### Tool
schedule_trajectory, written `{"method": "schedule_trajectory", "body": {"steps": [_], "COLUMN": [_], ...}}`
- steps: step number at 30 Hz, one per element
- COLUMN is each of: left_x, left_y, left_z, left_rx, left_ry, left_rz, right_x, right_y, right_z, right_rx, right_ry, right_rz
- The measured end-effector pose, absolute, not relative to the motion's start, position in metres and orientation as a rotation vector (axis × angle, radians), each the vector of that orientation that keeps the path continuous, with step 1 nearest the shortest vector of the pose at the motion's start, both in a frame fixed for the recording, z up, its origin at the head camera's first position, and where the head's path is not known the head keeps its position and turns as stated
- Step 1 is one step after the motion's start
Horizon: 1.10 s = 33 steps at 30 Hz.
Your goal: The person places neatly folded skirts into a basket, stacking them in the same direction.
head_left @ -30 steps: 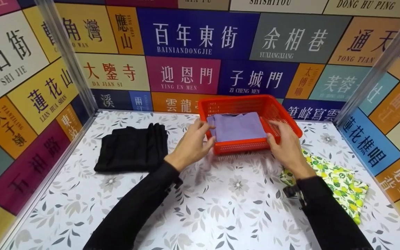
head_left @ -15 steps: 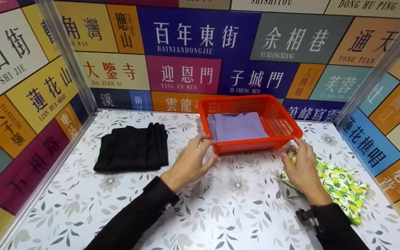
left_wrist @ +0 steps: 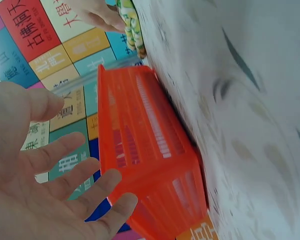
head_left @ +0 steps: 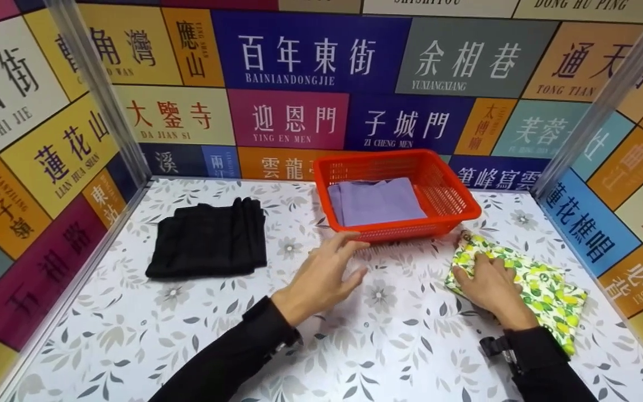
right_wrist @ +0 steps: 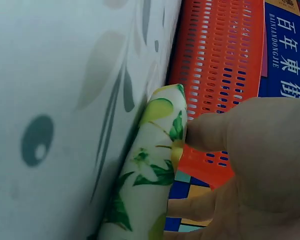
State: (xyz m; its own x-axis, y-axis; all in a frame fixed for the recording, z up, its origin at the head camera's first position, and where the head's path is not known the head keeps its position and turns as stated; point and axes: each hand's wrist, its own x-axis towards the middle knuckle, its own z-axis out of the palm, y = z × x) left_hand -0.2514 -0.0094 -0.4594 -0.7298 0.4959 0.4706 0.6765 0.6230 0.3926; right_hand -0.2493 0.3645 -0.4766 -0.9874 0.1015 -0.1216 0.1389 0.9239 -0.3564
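My right hand (head_left: 492,287) rests on a folded cloth with a lemon-and-leaf print (head_left: 542,285), at the right of the table. In the right wrist view the thumb touches the upper face of the printed cloth (right_wrist: 147,165), and the fingers lie farther along it. My left hand (head_left: 321,279) hovers with spread, slightly bent fingers in front of the red plastic basket (head_left: 394,230), holding nothing. Inside that basket lies a folded lilac cloth (head_left: 380,202). The left wrist view has the open palm (left_wrist: 20,165) beside the basket's slotted wall (left_wrist: 145,130).
A folded black cloth (head_left: 207,240) lies on the left part of the table (head_left: 366,357), which has a grey leaf pattern. Walls with coloured street-name panels (head_left: 310,50) enclose the table at the back and both sides.
Both hands have left the basket. My right hand has moved right and down onto the lemon-print cloth; my left hand has drawn back toward me. The basket's contents look unchanged.
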Motion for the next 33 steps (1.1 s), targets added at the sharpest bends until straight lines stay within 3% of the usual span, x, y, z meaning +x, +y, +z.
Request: {"method": "schedule_trajectory", "body": {"steps": [16,33], "left_x": [-0.251,-0.253], "left_y": [0.028,0.033], "left_z": [-0.469,-0.479], "left_rx": [-1.064,-1.106], "left_ry": [-2.648,-2.819], "left_rz": [-0.694,-0.625], "right_x": [-0.232,-0.208], "right_y": [0.327,0.274], "right_z": [-0.471,-0.469], "right_rx": [0.001,-0.433], "right_ry": [2.986,2.936], "right_rz": [-0.525,-0.559]}}
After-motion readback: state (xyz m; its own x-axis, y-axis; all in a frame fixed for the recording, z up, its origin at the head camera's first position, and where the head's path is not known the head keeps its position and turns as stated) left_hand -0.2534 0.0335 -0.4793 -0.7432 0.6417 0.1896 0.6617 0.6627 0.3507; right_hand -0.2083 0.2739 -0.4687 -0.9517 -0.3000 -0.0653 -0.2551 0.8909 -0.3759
